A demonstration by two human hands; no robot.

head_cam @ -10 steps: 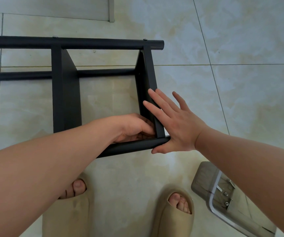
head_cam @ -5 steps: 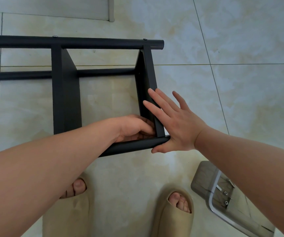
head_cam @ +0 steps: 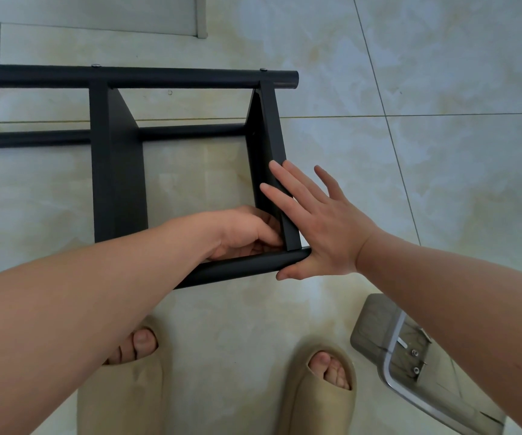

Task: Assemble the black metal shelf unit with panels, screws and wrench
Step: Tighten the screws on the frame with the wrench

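Note:
The black metal shelf unit (head_cam: 175, 77) lies on its side on the tiled floor. Two panels run between its tubes, a left panel (head_cam: 118, 171) and a right panel (head_cam: 269, 133). My left hand (head_cam: 241, 233) reaches inside the frame to the corner where the right panel meets the near tube (head_cam: 237, 268). Its fingers are curled there, and what they hold is hidden. My right hand (head_cam: 322, 227) lies flat with straight fingers against the outer side of the right panel, thumb by the end of the near tube. Two screw heads show on the far tube.
A clear plastic container (head_cam: 410, 353) with small metal hardware inside stands on the floor at the lower right, under my right forearm. My feet in beige slippers (head_cam: 319, 394) stand just in front of the frame. A pale board edge (head_cam: 96, 14) runs along the top.

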